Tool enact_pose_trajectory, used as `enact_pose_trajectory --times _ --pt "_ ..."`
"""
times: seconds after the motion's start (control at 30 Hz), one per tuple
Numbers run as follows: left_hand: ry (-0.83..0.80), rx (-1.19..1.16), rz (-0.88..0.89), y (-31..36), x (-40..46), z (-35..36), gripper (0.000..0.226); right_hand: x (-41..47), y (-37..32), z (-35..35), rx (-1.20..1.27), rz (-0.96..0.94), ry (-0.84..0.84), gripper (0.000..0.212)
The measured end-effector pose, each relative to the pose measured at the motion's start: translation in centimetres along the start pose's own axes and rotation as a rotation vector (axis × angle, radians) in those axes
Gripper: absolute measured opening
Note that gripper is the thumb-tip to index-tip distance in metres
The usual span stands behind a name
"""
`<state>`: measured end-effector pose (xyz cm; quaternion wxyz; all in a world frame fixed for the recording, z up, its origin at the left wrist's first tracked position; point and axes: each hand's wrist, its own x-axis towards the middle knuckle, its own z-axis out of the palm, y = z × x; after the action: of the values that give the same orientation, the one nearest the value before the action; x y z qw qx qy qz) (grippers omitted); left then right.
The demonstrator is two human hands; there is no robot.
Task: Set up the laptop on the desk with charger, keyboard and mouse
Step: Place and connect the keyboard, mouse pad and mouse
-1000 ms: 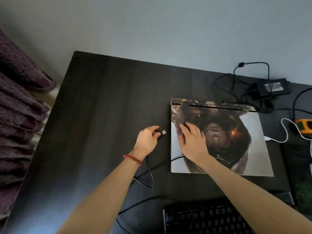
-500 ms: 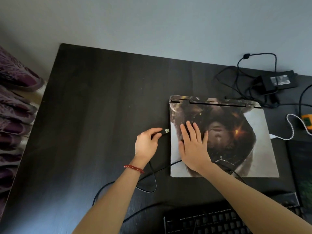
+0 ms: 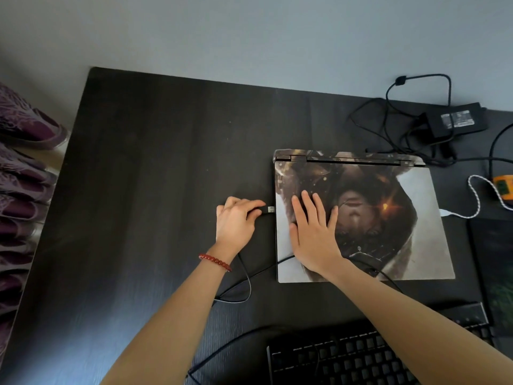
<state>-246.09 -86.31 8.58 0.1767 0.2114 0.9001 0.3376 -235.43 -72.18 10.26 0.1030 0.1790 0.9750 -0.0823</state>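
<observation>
A closed laptop (image 3: 416, 218) with a picture skin on its lid lies on the dark desk (image 3: 152, 176). My right hand (image 3: 313, 232) rests flat on the lid's left part, fingers spread. My left hand (image 3: 236, 220) pinches a black USB plug (image 3: 270, 209) whose metal tip sits right at the laptop's left edge. Its black cable (image 3: 247, 282) loops back toward me. A black keyboard (image 3: 347, 357) lies at the near edge, partly under my right forearm. The black charger brick (image 3: 458, 120) with tangled cords sits behind the laptop at the right.
A white braided cable (image 3: 476, 201) runs from the laptop's right side to an orange device (image 3: 503, 187). A dark mouse pad (image 3: 497, 259) lies at the far right. Purple fabric (image 3: 19, 190) hangs beside the desk's left edge. The wall rises behind the desk.
My left hand has carried the USB plug rightward until its tip reaches the laptop's left edge. My right hand has stayed flat on the lid.
</observation>
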Motion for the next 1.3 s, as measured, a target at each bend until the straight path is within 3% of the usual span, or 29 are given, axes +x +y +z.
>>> enact_pose_trajectory --times 0.3,0.53,0.73,0.8,1.2,1.3 --pt "-0.021 0.102 0.079 0.4 -0.8 1.0 0.030 0.0 0.1 0.0 -0.001 -0.008 0.008 0.056" --pt "-0.011 -0.049 0.026 0.5 -1.7 1.0 0.025 0.0 0.2 0.1 -0.004 -0.011 0.008 0.056" --pt "-0.065 -0.529 -0.157 1.7 -2.7 1.4 0.021 0.0 0.1 0.1 -0.004 -0.015 0.014 0.056" --pt "-0.065 -0.593 -0.197 2.1 -2.8 1.5 0.021 0.0 0.1 0.1 -0.003 -0.014 0.010 0.056" --pt "-0.112 -0.468 -0.154 1.8 -4.0 1.2 0.026 -0.1 0.1 0.2 -0.012 -0.012 0.024 0.056" --pt "-0.029 -0.209 -0.084 1.0 -4.2 1.5 0.026 -0.1 0.1 0.1 -0.010 -0.007 0.017 0.056"
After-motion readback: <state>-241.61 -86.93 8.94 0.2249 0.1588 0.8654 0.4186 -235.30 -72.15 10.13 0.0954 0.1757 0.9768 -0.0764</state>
